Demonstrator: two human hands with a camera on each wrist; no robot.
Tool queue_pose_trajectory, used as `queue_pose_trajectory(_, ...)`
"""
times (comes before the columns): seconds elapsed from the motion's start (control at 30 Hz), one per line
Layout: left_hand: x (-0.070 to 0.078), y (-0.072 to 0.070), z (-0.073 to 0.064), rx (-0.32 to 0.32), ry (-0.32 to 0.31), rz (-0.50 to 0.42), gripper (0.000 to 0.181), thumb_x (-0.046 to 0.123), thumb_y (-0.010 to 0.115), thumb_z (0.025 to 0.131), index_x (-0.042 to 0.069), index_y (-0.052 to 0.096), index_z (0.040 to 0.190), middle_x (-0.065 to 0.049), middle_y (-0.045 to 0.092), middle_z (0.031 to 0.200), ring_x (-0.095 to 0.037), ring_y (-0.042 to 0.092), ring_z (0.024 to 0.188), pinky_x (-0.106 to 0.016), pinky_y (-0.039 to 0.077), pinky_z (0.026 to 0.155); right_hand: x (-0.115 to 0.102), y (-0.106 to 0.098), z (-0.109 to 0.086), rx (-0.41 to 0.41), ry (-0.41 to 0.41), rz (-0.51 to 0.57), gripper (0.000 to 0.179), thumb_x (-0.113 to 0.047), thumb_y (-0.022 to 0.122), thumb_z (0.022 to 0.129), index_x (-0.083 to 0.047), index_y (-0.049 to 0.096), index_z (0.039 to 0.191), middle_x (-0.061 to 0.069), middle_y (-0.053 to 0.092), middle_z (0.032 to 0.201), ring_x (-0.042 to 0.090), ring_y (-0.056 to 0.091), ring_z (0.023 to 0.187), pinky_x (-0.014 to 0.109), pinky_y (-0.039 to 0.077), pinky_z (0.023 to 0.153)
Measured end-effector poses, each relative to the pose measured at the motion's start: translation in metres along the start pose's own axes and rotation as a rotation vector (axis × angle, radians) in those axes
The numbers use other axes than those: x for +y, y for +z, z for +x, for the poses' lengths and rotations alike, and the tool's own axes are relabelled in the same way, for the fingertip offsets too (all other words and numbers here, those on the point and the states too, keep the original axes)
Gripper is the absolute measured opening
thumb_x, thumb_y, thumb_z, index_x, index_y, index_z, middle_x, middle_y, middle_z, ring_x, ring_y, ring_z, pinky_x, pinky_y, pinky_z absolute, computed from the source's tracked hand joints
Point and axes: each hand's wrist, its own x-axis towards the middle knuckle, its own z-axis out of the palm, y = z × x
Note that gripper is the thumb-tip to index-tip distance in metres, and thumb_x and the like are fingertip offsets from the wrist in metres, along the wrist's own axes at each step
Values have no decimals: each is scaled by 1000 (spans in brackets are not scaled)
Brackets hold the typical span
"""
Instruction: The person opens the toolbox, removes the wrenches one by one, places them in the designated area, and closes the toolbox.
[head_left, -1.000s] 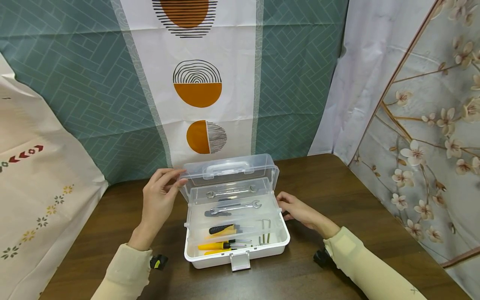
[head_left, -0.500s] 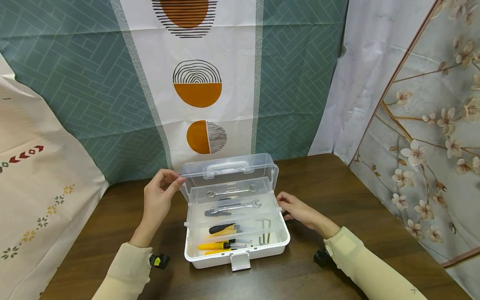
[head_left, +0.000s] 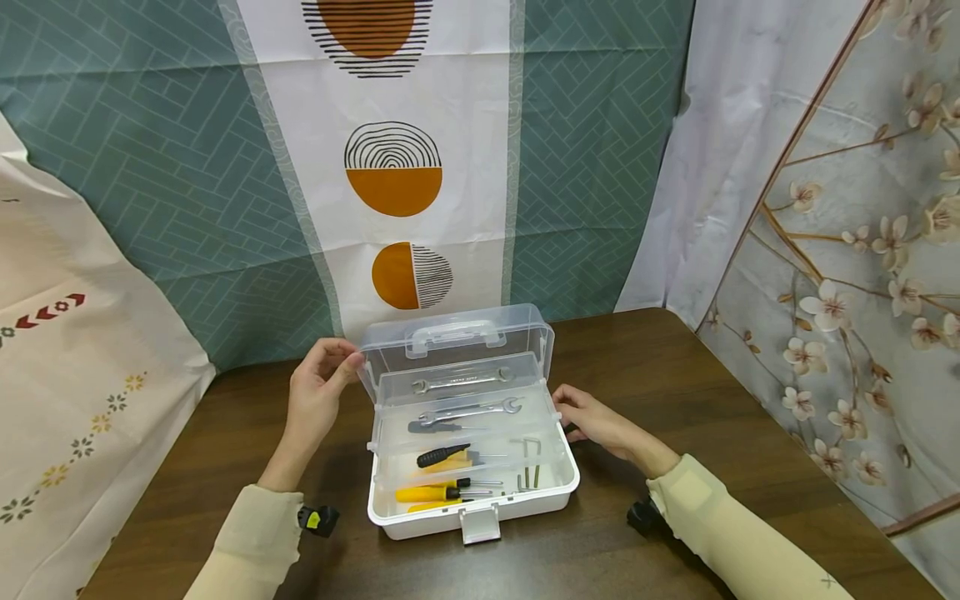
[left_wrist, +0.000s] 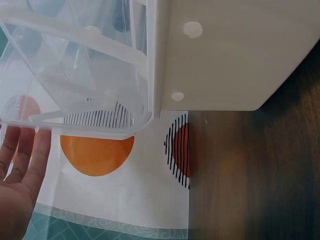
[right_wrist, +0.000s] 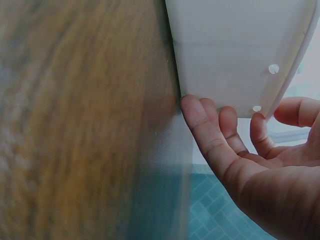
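Observation:
A white toolbox (head_left: 474,523) stands on the table with its clear lid (head_left: 457,333) raised. My left hand (head_left: 318,392) pinches the lid's left edge, thumb in front; the left wrist view has its fingertips at the lid's rim. At the box's right side my right hand (head_left: 592,421) holds the wall, fingers against it and thumb by the rim, as the right wrist view shows. A wrench (head_left: 472,411) and a second wrench (head_left: 459,382) lie on the trays. Further forward are a black-handled screwdriver (head_left: 435,456), several yellow-handled screwdrivers (head_left: 420,493) and hex keys (head_left: 527,477).
The brown table (head_left: 645,367) reaches back to a green and white patterned curtain (head_left: 480,167). Floral cloth (head_left: 840,333) hangs at the right and cream cloth (head_left: 67,375) at the left. A white latch (head_left: 480,525) hangs down at the box's front.
My left fingers have gone from above the lid's left corner to its edge and curled more. The lid has tipped back slightly. The right hand has kept its place.

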Motion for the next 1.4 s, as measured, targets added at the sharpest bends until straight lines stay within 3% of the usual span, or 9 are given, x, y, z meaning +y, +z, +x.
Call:
queue_pose_trajectory(0.37,-7,1,9,-14,-40,-4,21,-1,65,100,-10,61,118,3,64,98,-7,66,86,-24,61,76,1,0,0,-1,6,4,16,-14,48,104,-3,52,114,11,61,112,21,63,99,40,54,87)
queue_pose_trajectory(0.6,-11,1,14,-39,-64,3,26,3,63,102,-10,59,124,-16,64,107,-6,66,92,-26,61,78,-1,1,-1,11,17,5,19,-12,49,102,-1,52,117,11,60,113,22,61,100,40,54,87)
queue_pose_trajectory(0.87,-15,-1,18,-75,-78,18,32,0,64,101,-9,57,130,-25,61,112,-8,65,91,-25,60,79,2,0,0,-12,6,30,20,-15,49,105,1,51,116,11,59,110,20,61,98,38,54,86)
queue_pose_trajectory(1.2,-21,1,23,-91,-150,98,38,3,65,101,0,57,138,-21,61,111,-12,65,83,-25,61,74,1,0,-1,-23,-6,41,16,-17,48,109,-2,49,114,10,56,111,21,60,98,39,53,84)
queue_pose_trajectory(1.4,-30,2,25,-93,-157,74,40,1,64,101,0,56,141,-22,60,111,-8,66,84,-25,61,74,2,-1,0,-30,-8,52,16,-18,49,109,-2,48,114,9,55,111,22,59,100,39,53,86)
